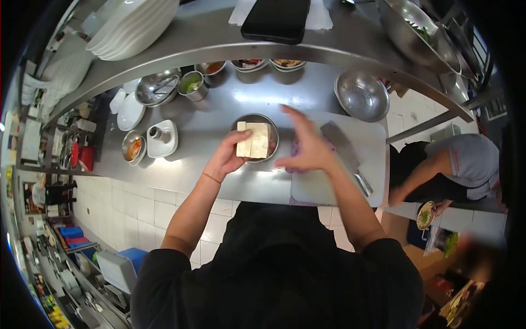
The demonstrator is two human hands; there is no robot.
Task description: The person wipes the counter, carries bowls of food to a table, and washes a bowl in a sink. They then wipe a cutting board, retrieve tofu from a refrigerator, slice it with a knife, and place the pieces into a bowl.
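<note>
My left hand (226, 153) holds a pale, off-white block (253, 141) with a cut line down it, over a round metal bowl (253, 117) on the steel counter (208, 183). To the right, my right hand (309, 145) is raised with thumb and fingers spread, slightly blurred, and nothing is in it. Behind and below that hand, purple chopped pieces (329, 143) lie partly hidden on a white cutting board (312, 189). A cleaver (342, 145) rests on the board, its handle towards the front right.
Metal bowls, a cup of green liquid (191, 84) and white dishes stand at the back left. A large metal bowl (361, 96) sits behind the board. Overhead, a shelf (203, 33) holds plates and a black phone (276, 19). Another person (463, 162) is at the right.
</note>
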